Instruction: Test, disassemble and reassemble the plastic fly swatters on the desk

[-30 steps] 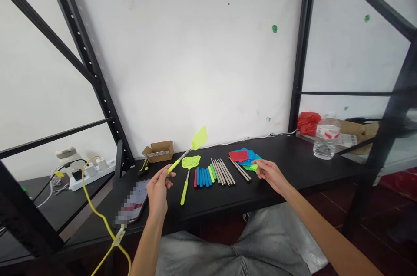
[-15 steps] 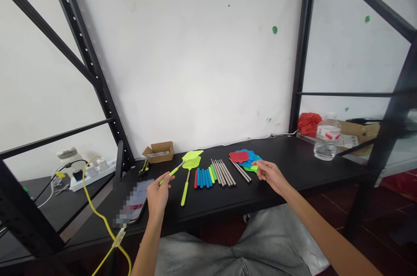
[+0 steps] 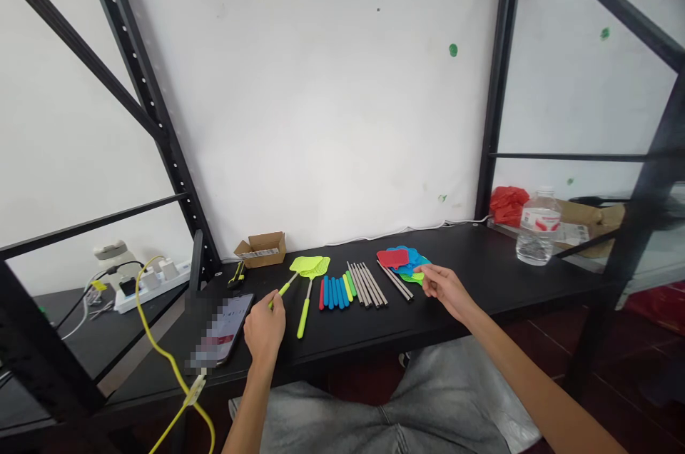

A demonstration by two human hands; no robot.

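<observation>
My left hand [image 3: 265, 325] is closed around the handle of a yellow-green fly swatter [image 3: 289, 284], whose head overlaps the head of a second yellow-green fly swatter [image 3: 303, 318] lying on the black table. At the right, my right hand [image 3: 444, 288] has its fingers pinched at the edge of a green fly swatter head [image 3: 411, 278], partly covered by blue heads [image 3: 414, 261] and a red head [image 3: 392, 258]. Between the hands lie several coloured handle grips [image 3: 335, 293] in red, blue, yellow and green, then several metal rods [image 3: 367, 284].
A phone [image 3: 225, 329] lies left, with a yellow cable [image 3: 165, 354] nearby. Behind are a yellow-black cutter [image 3: 236, 275] and an open cardboard box [image 3: 262, 250]. A water bottle [image 3: 538, 229] and red bag [image 3: 508, 205] stand right. Black rack posts [image 3: 495, 83] frame the table [image 3: 460, 247].
My left hand has turned and lowered the yellow-green fly swatter, so its head has come down to the left over the other one. My right hand has stayed put.
</observation>
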